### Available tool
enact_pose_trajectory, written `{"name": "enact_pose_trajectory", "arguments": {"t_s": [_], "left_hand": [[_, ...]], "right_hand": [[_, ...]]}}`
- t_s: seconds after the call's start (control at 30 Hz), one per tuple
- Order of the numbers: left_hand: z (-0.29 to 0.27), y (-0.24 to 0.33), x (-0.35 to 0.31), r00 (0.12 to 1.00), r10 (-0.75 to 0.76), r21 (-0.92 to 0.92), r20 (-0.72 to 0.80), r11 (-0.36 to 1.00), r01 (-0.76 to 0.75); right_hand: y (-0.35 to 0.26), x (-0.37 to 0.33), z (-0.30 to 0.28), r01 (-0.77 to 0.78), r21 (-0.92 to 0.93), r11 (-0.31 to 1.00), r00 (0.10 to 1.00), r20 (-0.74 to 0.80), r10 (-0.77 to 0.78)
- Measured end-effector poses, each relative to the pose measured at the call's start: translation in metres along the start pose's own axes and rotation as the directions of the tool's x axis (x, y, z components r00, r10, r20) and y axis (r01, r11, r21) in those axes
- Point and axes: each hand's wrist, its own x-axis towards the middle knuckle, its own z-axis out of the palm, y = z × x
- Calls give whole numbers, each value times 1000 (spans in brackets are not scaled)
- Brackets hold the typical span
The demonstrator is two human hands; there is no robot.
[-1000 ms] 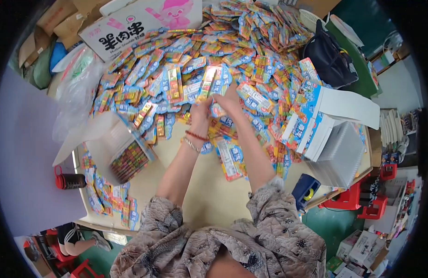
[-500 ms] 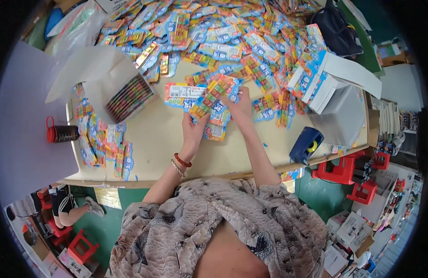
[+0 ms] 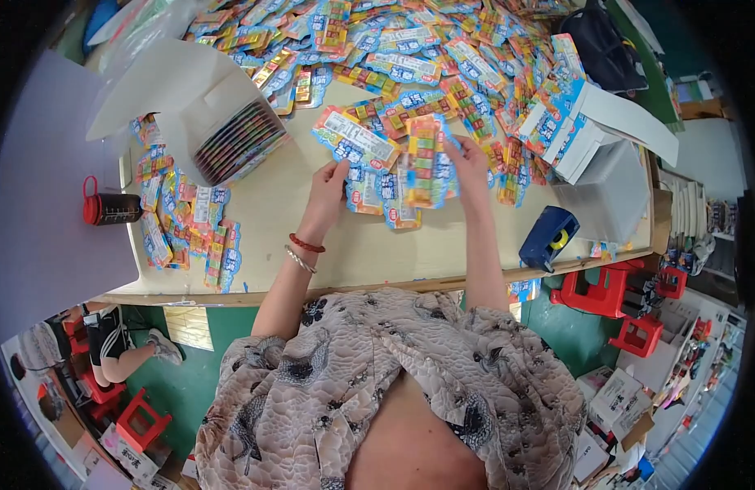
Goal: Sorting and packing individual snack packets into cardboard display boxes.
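Observation:
My right hand (image 3: 472, 167) grips a candy blister pack (image 3: 422, 162) by its right edge, its rows of colourful sweets facing up. Pinched at its lower edge by my left hand (image 3: 325, 194) is another candy pack, label side up (image 3: 355, 140), with a white printed panel; my fingers are partly hidden there. Between my hands, more packs (image 3: 364, 192) lie on the table, partly under the held ones. A red cord and a pale bracelet circle my left wrist.
A big heap of candy packs (image 3: 394, 61) covers the table's far side. At left stand a white box with packs upright inside (image 3: 177, 122), loose packs and a red-lidded bottle (image 3: 112, 210). At right are a blue tape dispenser (image 3: 549, 238) and a clear bin (image 3: 606, 192) beside an opened display box.
My hands have moved apart, the right one drawing its pack to the right and turning it upright. The labelled pack at my left hand has tilted and shifted up and right.

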Motion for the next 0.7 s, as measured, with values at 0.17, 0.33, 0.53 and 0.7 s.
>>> {"name": "enact_pose_trajectory", "arguments": {"t_s": [0.17, 0.33, 0.53, 0.7], "left_hand": [[-35, -4, -4, 977, -68, 174, 202, 984, 32], [-25, 4, -21, 983, -38, 184, 177, 983, 5], [-23, -9, -21, 964, -131, 202, 231, 976, 84], [-30, -19, -19, 947, -202, 275, 250, 952, 130]], "right_hand": [[-19, 18, -18, 22, -249, 968, 1000, 9, -21], [-64, 0, 28, 262, -699, 665, 959, 114, -259], [-52, -29, 76, 458, -788, 410, 873, 312, -375], [-57, -25, 62, 189, -644, 741, 982, 126, -141]]}}
